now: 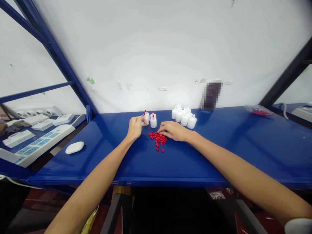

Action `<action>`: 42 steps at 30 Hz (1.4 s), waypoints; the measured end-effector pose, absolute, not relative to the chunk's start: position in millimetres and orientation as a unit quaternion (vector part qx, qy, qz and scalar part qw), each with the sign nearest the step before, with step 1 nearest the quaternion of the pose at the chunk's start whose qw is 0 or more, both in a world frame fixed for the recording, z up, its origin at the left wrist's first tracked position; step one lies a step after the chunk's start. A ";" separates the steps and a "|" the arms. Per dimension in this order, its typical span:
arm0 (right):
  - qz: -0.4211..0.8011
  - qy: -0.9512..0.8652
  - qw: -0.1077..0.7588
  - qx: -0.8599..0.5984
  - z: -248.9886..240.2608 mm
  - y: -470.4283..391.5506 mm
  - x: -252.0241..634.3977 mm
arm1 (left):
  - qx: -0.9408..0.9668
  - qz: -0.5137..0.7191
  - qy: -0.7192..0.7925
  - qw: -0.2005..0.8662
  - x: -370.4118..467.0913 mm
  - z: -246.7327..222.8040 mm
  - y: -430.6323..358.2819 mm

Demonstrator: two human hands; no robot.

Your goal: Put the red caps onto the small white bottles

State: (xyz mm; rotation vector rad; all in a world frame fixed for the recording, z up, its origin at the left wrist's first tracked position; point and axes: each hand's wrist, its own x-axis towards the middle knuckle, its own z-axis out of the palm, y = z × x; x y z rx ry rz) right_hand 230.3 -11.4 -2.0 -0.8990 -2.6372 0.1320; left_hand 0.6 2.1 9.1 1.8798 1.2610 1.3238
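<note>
Small red caps [159, 139] lie in a loose pile on the blue table [195, 162]. My right hand [174, 130] rests at the pile's upper right edge, fingertips drawn together among the caps; whether one is pinched there is hidden. To the left, my left hand [135, 126] is closed with its fingertips at a small white dropper bottle [146, 121], partly covered by the fingers. Next to it stand other white bottles topped with red caps [153, 122]. Farther right, several white bottles [184, 117] with bare nozzles stand upright in a cluster.
A white oval case [74, 148] lies at the table's left. Power strips [41, 143] and white sockets fill the shelf beyond the left edge. A clear bag with red pieces [261, 111] sits at the back right. Blue shelf posts [60, 61] and a white wall [156, 58] bound the table.
</note>
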 end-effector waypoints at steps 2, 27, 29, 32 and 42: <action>0.044 -0.921 0.202 -0.331 -1.5 -12.7 228.7 | 0.690 0.475 0.478 0.263 -0.7 11.9 0.6; 0.443 -0.684 0.510 -0.275 10.4 -46.0 182.6 | 0.709 0.472 0.312 0.421 26.4 13.1 -25.3; 0.373 -0.700 0.523 -0.312 10.8 -47.4 185.0 | 0.697 0.491 0.324 0.410 25.4 13.4 -23.3; 0.270 -0.752 0.513 -0.312 11.8 -52.0 190.0 | 0.679 0.512 0.335 0.406 23.3 13.8 -21.3; 0.072 -0.788 0.470 -0.392 10.0 -42.0 204.0 | 0.760 0.420 0.440 0.230 13.7 8.3 -16.0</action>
